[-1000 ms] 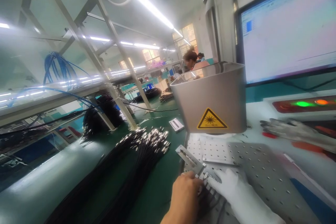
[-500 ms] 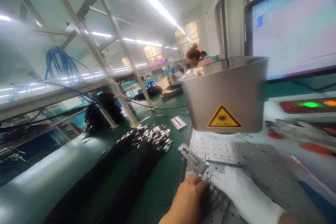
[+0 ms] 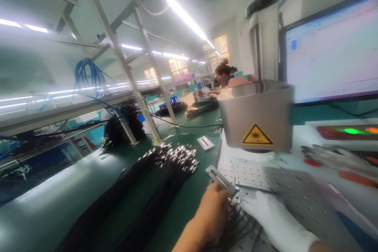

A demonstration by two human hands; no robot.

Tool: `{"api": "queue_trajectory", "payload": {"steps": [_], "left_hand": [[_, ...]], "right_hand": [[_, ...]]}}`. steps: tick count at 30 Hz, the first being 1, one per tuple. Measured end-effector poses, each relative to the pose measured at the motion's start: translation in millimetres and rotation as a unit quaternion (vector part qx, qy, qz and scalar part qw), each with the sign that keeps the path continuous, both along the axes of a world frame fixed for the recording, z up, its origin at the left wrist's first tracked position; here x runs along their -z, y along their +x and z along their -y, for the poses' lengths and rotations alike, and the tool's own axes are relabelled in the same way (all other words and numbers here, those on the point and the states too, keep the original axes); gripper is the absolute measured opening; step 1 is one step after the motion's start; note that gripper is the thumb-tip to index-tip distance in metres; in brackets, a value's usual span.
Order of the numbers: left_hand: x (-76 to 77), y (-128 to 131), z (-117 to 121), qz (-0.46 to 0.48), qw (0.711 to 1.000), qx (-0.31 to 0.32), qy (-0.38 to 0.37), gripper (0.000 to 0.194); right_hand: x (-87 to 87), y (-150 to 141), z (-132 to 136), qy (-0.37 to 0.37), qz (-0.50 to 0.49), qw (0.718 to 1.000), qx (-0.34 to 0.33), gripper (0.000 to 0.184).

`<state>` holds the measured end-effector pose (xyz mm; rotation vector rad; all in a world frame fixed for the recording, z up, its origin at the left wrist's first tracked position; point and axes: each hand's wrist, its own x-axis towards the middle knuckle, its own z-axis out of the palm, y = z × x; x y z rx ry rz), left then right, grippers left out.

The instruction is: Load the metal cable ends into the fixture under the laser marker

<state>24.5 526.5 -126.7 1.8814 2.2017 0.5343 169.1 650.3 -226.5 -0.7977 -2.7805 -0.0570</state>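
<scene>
My bare left hand (image 3: 213, 213) is curled over a small bunch of black cables (image 3: 236, 223) at the near end of a narrow metal jig (image 3: 222, 181). My right hand (image 3: 267, 216), in a white glove, lies flat with fingers stretched out, pressing the same cable ends onto the perforated metal plate (image 3: 295, 193). The two hands almost touch. Above and behind them hangs the grey laser head (image 3: 256, 115) with a yellow warning triangle. What the left fingers pinch is hidden under the hand.
A big bundle of black cables with silver plugs (image 3: 165, 165) lies on the green belt (image 3: 53, 208) to the left. A monitor (image 3: 330, 51) and a panel with green and orange lights (image 3: 348, 130) stand right. A grey glove (image 3: 333, 156) lies nearby. A person (image 3: 226, 75) sits far back.
The view has swung and pulled back a little, so the laser head looks smaller. Both hands stay at the jig; the left hand has curled further over the cables.
</scene>
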Motion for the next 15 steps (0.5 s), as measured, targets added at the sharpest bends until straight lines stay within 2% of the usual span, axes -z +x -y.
{"api": "queue_trajectory", "payload": {"steps": [2, 4, 9, 12, 15], "left_hand": [[-6.1, -8.1, -13.3, -0.034, 0.995, -0.087, 0.030, 0.041], [-10.4, -17.5, -26.4, -0.055, 0.987, -0.144, 0.036, 0.044], [-22.6, -25.5, -39.6, -0.025, 0.987, -0.154, 0.040, 0.042], [-36.5, -13.4, -32.6, -0.012, 0.985, -0.149, 0.083, 0.043], [-50.0, 5.1, -22.3, -0.001, 0.987, -0.112, 0.116, 0.042]], "right_hand": [[-0.5, 2.0, -2.0, 0.020, 0.026, 0.999, -0.033, 0.055], [0.5, 3.0, -5.1, 0.035, 0.041, 0.997, -0.047, 0.062], [2.2, -6.2, -5.3, 0.037, 0.069, 0.996, -0.031, 0.051], [-7.5, -10.2, 5.0, 0.047, 0.053, 0.997, -0.028, 0.048], [-22.7, -7.8, 17.2, 0.063, 0.022, 0.998, -0.013, 0.039]]}}
